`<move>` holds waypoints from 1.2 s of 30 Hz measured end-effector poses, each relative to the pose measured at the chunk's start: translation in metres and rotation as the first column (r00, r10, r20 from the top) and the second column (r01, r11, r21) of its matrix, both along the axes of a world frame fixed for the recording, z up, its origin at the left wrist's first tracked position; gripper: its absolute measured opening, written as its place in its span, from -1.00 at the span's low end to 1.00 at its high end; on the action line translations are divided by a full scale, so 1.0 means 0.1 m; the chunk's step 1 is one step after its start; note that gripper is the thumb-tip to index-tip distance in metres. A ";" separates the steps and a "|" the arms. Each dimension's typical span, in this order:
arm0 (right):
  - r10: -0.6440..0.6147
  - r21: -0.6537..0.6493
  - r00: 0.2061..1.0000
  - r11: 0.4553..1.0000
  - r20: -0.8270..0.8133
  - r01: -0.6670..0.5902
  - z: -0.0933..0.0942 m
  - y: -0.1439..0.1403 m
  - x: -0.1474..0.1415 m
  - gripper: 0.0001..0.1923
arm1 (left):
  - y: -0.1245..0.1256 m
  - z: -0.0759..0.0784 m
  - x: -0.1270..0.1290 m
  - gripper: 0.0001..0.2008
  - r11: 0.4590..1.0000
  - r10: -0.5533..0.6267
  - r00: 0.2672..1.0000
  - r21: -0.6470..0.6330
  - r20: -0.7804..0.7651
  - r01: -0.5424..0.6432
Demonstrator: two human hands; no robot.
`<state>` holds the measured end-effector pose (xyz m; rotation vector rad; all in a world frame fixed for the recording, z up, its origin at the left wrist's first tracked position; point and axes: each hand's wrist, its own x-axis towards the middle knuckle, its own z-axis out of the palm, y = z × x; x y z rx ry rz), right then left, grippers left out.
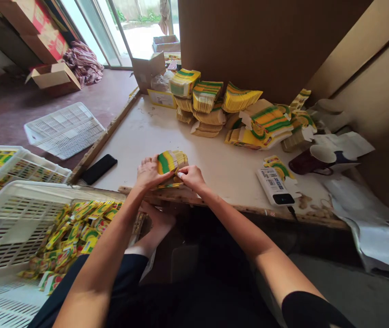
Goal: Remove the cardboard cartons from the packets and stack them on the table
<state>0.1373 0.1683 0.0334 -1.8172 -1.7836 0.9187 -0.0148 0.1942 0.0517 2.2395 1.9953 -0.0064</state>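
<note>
A stack of flat yellow-and-green cartons is at the near edge of the white table. My left hand grips the stack from its left side, thumb along the front. At the stack's right end is my right hand, its thumb and fingers pinched at the carton edges. Whether it has a single carton between the fingertips is too small to tell. More bundled flat cartons are piled at the back of the table.
A black phone lies left on the table. To the right are a white power bank with a cable and a dark red mug. White plastic crates with small yellow-green packets stand at the lower left.
</note>
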 end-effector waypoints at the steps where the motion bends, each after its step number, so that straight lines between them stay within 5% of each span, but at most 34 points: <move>1: 0.007 -0.007 1.000 1.000 -0.023 -0.007 -0.01 0.00 -0.03 -0.78 | 0.00 0.00 0.00 -0.22 1.000 -0.005 1.000 -0.002 -0.005 0.005; 7: 0.036 -0.021 0.996 0.999 -0.085 -0.038 -0.04 0.03 -0.07 -0.74 | 0.02 0.00 -0.02 -0.23 1.000 -0.026 1.000 -0.008 -0.017 0.026; 14: 0.018 0.062 0.999 0.998 0.030 -0.020 -0.02 0.07 0.20 -0.90 | 0.00 0.03 -0.02 -0.13 1.000 -0.002 1.000 -0.015 0.024 0.002; 20: 0.077 0.114 0.993 0.990 0.084 -0.086 -0.02 0.06 0.21 -0.84 | 0.02 0.05 0.01 -0.21 0.997 0.062 0.997 -0.058 0.055 -0.058; 36: 0.155 0.053 0.982 0.985 0.109 -0.161 0.00 0.11 0.27 -0.80 | 0.00 0.07 0.04 -0.24 0.995 0.081 0.994 -0.060 0.070 -0.076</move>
